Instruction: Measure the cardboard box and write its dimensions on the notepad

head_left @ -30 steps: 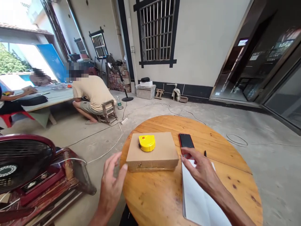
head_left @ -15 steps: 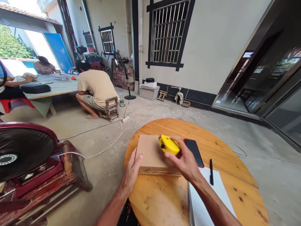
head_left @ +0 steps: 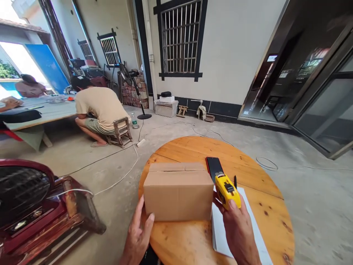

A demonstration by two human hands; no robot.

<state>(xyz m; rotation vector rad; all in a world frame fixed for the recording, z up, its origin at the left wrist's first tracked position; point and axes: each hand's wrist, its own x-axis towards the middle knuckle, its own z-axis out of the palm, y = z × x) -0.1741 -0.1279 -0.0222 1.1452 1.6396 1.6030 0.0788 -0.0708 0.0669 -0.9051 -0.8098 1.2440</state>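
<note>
The right hand [head_left: 237,228] grasps a yellow tape measure [head_left: 226,187] just right of a brown cardboard box [head_left: 178,195] on the round wooden table [head_left: 193,151], while the left hand [head_left: 139,232], fingers loose, touches the box's lower left corner.

left hand [head_left: 139,235] open, fingers spread, right hand [head_left: 237,230] closed in a grip

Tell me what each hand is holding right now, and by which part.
The right hand grips the yellow tape measure around its case. The left hand rests against the cardboard box's lower left corner.
</note>
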